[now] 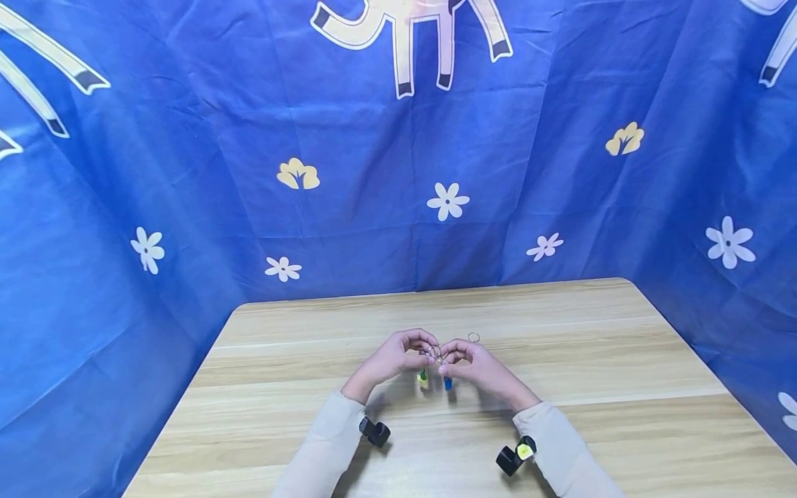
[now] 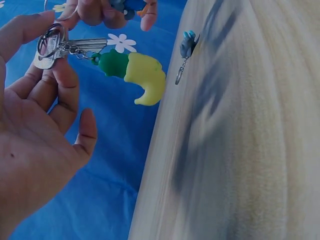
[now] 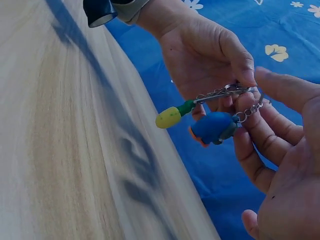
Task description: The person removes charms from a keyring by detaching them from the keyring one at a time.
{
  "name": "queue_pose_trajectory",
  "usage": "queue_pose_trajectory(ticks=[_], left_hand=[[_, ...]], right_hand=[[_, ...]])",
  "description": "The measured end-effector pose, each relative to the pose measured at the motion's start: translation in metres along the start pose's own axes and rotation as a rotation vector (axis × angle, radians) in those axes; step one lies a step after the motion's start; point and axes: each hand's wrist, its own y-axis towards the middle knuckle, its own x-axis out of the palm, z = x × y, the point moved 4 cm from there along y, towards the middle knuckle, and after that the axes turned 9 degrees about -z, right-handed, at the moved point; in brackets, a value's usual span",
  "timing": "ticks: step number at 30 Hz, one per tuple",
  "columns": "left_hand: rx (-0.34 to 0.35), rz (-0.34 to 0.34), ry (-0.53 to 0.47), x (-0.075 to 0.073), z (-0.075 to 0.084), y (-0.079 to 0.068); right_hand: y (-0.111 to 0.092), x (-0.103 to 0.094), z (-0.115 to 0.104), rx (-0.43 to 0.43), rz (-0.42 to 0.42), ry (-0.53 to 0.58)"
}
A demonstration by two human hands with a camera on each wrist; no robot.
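My left hand (image 1: 394, 357) pinches a silver key (image 2: 89, 45) by its head, where split rings pass through. From these rings a yellow and green charm (image 2: 146, 75) dangles on a short chain. Facing it, my right hand (image 1: 479, 369) grips the chain end of a blue charm (image 3: 212, 126) that has an orange edge. The fingertips of both hands meet at the rings, just above the table. In the right wrist view the yellow and green charm hangs beside the blue one. The fingers partly hide the rings.
A metal ring (image 1: 474, 337) lies on the wooden table (image 1: 299, 387) beyond my right hand. In the left wrist view a small grey charm (image 2: 187, 47) with light blue tips lies on the tabletop. A blue printed curtain (image 1: 373, 228) stands behind the table.
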Motion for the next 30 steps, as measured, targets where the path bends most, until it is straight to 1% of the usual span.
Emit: queue_pose_trajectory(ticks=[3, 7, 15, 20, 25, 28, 30], left_hand=[[0.003, 0.002, 0.009, -0.001, 0.0, 0.0001], [0.001, -0.007, 0.01, -0.0009, 0.0008, -0.0001], [0.022, -0.053, -0.008, 0.0029, 0.0002, -0.0008], [0.036, -0.076, -0.01, 0.0061, -0.0003, -0.0019], [0.013, -0.07, -0.026, 0.0079, -0.0018, -0.0015], [0.0, -0.061, -0.026, 0.0076, -0.0032, -0.0006], [-0.006, -0.052, -0.005, 0.0069, -0.0035, -0.0002]], right_hand=[[-0.0004, -0.0016, -0.0026, -0.013, 0.017, -0.058], [-0.0015, -0.0043, -0.0059, -0.041, 0.035, -0.075], [-0.0024, -0.0045, -0.0068, -0.059, 0.047, -0.024], [-0.003, -0.0031, -0.0078, -0.097, 0.059, 0.026], [-0.0026, -0.0009, -0.0094, -0.137, 0.051, 0.056], [-0.0022, -0.0001, -0.0091, -0.139, 0.047, 0.055], [-0.0019, -0.0001, -0.0087, -0.132, 0.049, 0.051]])
